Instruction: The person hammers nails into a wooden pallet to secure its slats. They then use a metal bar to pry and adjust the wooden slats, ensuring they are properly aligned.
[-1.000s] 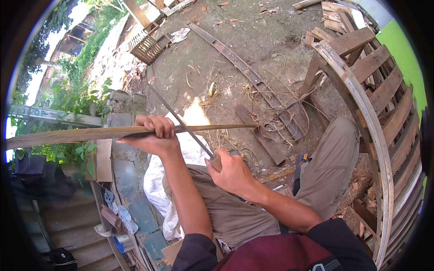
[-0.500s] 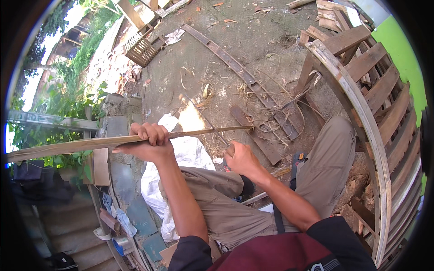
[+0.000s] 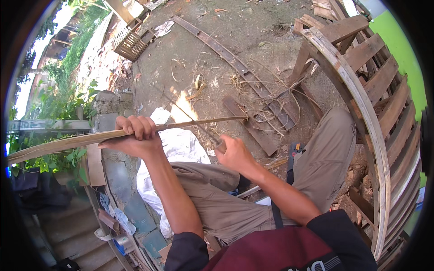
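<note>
Knife [image 3: 207, 132] now crosses the wooden strip [image 3: 72, 142] farther from the left hand [image 3: 138, 132]

Compared with 1 second ago, the blade crosses nearer to the thin right end of the strip; compared with 0.5 seconds ago, it is slightly closer to the hand again. This probably means that the knife is working along the length in strokes. The right hand [image 3: 236, 154] has its fingers curled closed around the handle [image 3: 220, 146]. The left fingers are wrapped closed over the strip. The strip is held almost level in front of the person, passing over the white sheet [image 3: 183, 143]. It is long and pale brown, broad at the left, and narrows to a darker tip. The blade looks very thin here, so I cannot tell whether its edge bites the wood.
</note>
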The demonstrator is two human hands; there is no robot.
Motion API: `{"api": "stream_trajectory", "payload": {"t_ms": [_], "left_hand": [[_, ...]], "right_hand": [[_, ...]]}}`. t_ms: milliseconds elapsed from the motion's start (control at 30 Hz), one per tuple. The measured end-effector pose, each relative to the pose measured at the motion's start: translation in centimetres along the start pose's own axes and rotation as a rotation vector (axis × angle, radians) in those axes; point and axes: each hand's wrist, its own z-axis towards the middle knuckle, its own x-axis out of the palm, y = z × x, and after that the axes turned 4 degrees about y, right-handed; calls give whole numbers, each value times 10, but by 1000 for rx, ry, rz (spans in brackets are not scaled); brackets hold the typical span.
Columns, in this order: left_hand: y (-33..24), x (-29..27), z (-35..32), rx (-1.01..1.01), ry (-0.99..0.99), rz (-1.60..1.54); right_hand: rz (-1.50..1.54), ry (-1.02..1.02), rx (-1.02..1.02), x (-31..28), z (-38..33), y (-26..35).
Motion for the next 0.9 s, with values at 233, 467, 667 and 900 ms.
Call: {"api": "stream_trajectory", "payload": {"t_ms": [233, 467, 667, 900], "left_hand": [[-5, -22, 5, -26, 52, -37], [-6, -21, 9, -14, 26, 9], [-2, -11, 6, -10, -29, 74], [-6, -18, 6, -1, -69, 42]], "right_hand": [[-245, -2, 171, -4, 17, -67], [-263, -53, 284, -13, 32, -123], [-286, -179, 322, 2, 30, -160], [-346, -97, 325, -2, 24, -153]]}}
